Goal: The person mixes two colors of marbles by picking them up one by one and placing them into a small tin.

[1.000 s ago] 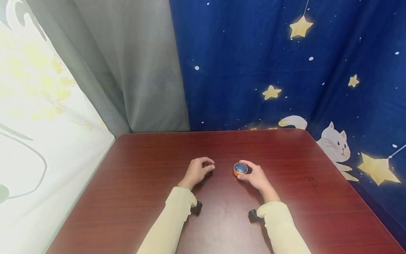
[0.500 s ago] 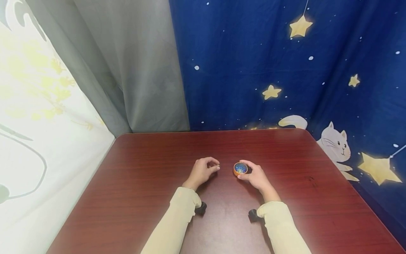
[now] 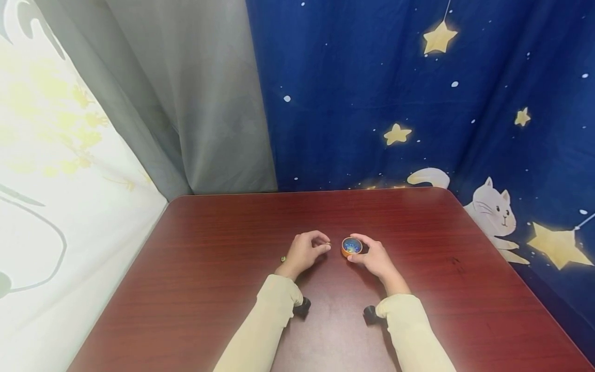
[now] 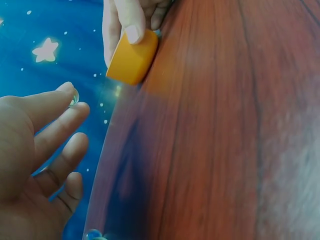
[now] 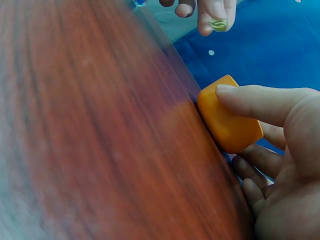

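Observation:
My left hand (image 3: 304,253) pinches a small clear glass marble (image 5: 218,24) with a yellow-green swirl between thumb and index finger. The other fingers are loosely bent in the left wrist view. My right hand (image 3: 376,258) grips a small round orange cup (image 5: 227,117) between thumb and fingers. From above, the cup shows a speckled blue round; whether this is its inside, contents or a lid I cannot tell. The held marble is just left of the cup, apart from it. Another small greenish marble (image 3: 283,258) lies on the table, left of my left wrist.
The dark red wood-grain table (image 3: 223,222) spreads under both hands. Behind it hang a grey curtain (image 3: 218,103) and a blue one with stars (image 3: 348,93); a pale curtain (image 3: 46,232) is at the left. A black wrist camera (image 3: 302,307) sits under the left sleeve.
My left hand has moved right with the marble, closer to the cup. The small greenish marble beside the left wrist has come into sight. The right hand and cup stay almost still.

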The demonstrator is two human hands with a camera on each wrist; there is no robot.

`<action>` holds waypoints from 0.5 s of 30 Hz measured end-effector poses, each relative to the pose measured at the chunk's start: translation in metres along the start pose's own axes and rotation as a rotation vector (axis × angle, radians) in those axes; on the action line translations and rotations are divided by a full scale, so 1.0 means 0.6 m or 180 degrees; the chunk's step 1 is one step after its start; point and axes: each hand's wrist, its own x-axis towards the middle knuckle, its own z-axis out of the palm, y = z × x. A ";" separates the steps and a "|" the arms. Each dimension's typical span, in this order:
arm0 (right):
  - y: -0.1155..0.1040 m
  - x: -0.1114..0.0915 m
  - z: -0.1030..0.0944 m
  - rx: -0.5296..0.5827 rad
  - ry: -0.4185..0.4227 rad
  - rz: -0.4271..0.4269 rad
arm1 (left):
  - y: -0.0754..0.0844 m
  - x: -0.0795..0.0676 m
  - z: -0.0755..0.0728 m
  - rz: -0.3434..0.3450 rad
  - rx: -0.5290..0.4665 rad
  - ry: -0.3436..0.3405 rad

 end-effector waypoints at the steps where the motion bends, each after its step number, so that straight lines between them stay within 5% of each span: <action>1: 0.000 0.000 0.000 0.0000 0.0000 -0.0002 | 0.000 0.000 0.002 0.0019 0.0002 0.0004; 15: 0.004 0.001 0.002 -0.0018 0.0003 -0.0048 | 0.007 0.001 0.017 0.0105 0.0045 0.0012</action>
